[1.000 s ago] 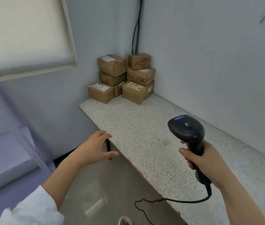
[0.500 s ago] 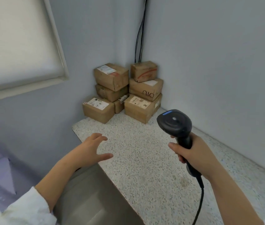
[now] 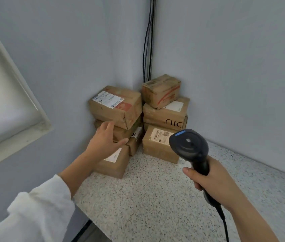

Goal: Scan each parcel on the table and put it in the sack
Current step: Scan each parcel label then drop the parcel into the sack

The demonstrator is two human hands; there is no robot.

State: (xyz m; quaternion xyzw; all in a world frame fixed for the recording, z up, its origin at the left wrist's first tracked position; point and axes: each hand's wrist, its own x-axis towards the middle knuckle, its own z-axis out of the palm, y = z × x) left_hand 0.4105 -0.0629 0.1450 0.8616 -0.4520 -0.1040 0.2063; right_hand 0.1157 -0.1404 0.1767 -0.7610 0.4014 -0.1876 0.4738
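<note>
The worktop [image 3: 155,198] is a pale stone slab flecked with dark specks, and it runs right into the corner of the room. Two plain grey-blue walls [image 3: 234,67] meet there. A bundle of dark cables [image 3: 147,41] comes down the corner seam and goes out of sight behind the parcels [image 3: 162,116]. On the left wall is a window [image 3: 7,105] with a white frame and a pale, blank pane. The worktop's near left edge cuts diagonally across the bottom of my view, with a dark strip below it.

The parcels are all brown cardboard, piled in that far corner on the worktop. On the right they stand three high: a labelled one at the bottom, one with dark lettering above it, and a small one sitting askew on top. On the left, a large labelled parcel lies on a flatter one, with a low parcel in front and a small one wedged between the piles.

My left hand [image 3: 106,142] reaches out in front of the left pile with fingers spread and thumb wide, holding nothing. I cannot tell whether it touches the cardboard. My right hand [image 3: 215,182] is wrapped round the grip of the black scanner [image 3: 188,145], whose head is raised in front of the bottom right parcel. The scanner's cord [image 3: 223,222] trails down past my wrist.
</note>
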